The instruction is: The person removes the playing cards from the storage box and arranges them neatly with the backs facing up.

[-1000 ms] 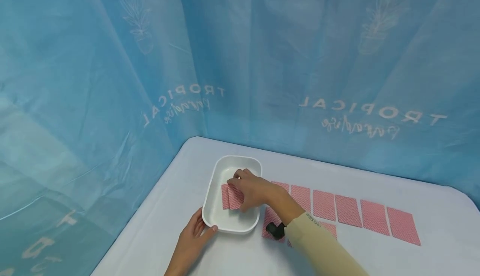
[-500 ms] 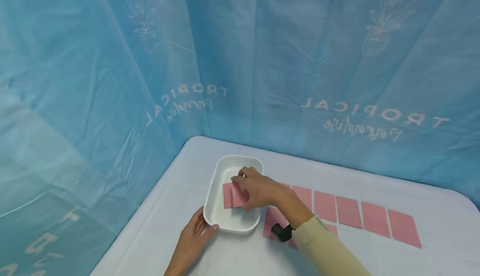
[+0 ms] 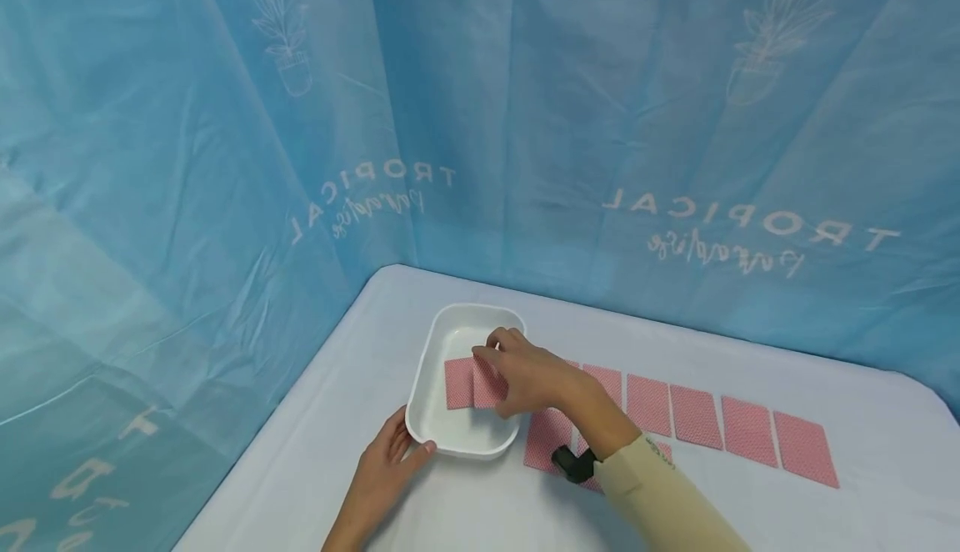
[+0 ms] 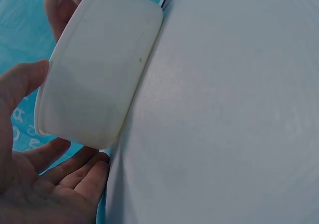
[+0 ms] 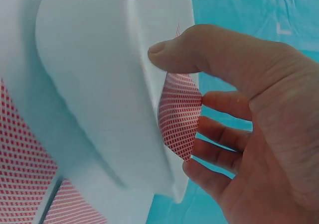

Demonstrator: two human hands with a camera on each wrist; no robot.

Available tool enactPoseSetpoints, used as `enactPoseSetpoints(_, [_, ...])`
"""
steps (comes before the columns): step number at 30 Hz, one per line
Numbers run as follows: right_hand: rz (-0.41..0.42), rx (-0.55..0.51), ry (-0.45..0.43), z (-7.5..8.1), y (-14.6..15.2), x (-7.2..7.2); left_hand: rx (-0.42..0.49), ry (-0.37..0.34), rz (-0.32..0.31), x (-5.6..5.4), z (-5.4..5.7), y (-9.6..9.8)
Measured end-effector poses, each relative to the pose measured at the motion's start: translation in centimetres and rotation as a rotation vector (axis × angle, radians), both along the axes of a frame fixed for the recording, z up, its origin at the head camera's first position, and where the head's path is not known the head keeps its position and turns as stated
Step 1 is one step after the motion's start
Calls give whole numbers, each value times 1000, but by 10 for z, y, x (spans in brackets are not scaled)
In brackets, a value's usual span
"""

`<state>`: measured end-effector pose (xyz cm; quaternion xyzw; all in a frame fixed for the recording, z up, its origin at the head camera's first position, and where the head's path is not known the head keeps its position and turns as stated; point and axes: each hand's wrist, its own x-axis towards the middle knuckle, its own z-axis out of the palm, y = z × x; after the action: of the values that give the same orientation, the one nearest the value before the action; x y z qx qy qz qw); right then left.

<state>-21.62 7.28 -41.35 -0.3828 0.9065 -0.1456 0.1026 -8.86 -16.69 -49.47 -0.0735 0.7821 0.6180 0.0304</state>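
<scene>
My left hand (image 3: 386, 473) holds the near left corner of a white plastic tub (image 3: 467, 439). In the left wrist view its thumb touches the tub's rim and its fingers lie against the side. Over the tub, my right hand (image 3: 536, 377) grips a red-patterned playing card (image 3: 487, 387) between thumb and fingers. In the right wrist view this card (image 5: 180, 115) looks bent, with fingertips on its edge and the thumb near the rim. Another face-down card (image 3: 458, 383) lies in the tub, partly overlapped by the held one.
Several face-down cards (image 3: 697, 419) lie in rows on the white table (image 3: 750, 510) to the right of the tub. The right forearm and a black wrist device (image 3: 573, 463) cover some of them. Blue printed curtains (image 3: 562, 135) hang behind and left.
My right hand has slid a little to the right with its card, so more of the card beneath shows. The left hand keeps its hold on the tub.
</scene>
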Motion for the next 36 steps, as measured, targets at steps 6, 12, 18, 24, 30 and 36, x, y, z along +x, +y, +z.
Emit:
enactPoseSetpoints(6, [35, -20, 10, 7, -5, 2, 16, 0, 3, 1, -1, -1])
enactPoseSetpoints(12, [33, -44, 2, 15, -5, 6, 23, 13, -2, 2, -2, -1])
enactPoseSetpoints(18, [24, -30, -3, 19, 1, 13, 30, 4, -6, 0, -3, 2])
enactPoseSetpoints(24, [13, -30, -1, 23, 9, 17, 10, 3, 5, 0, -5, 4])
enactPoseSetpoints(30, [-17, -31, 4, 24, 17, 19, 5, -9, 8, -2, -6, 3])
enactPoseSetpoints(36, [-44, -43, 3, 24, 24, 22, 0, -12, 26, -2, -4, -1])
